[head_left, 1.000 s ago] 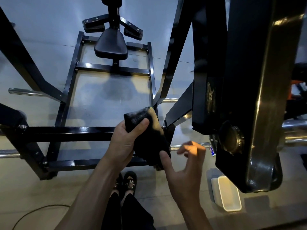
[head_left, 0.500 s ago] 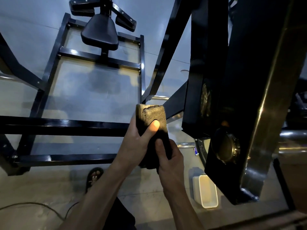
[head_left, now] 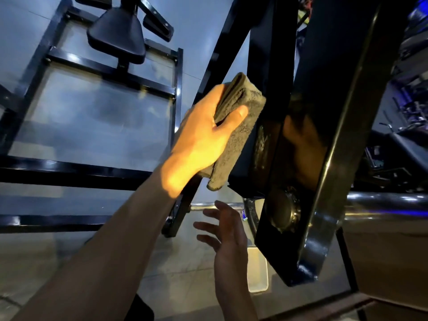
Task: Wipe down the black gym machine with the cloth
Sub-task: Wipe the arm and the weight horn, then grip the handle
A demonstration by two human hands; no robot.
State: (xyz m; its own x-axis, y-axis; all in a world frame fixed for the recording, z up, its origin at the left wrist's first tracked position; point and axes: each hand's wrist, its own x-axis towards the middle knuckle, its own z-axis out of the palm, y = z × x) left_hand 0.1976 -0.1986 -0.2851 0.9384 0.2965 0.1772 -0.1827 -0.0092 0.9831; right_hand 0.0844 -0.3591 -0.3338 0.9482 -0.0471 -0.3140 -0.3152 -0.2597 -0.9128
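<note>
You're looking down at a pale grey floor (head_left: 97, 117) with a faint seam line, glossy enough to bounce soft light back at you. At about 5 o'clock a small white tub (head_left: 257, 272) sits on it. Over at 3 o'clock it gets dim, with other dark gym gear (head_left: 403, 144) picking up bluish glints.

Cloth (head_left: 238, 135) against the machine arm (head_left: 273, 93), apparently touching; seat (head_left: 117, 35) far left.

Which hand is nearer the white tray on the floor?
Right. The right hand hangs open just left of and above the white tray in the picture. The left hand is higher up, holding the cloth against the machine's black arm.
</note>
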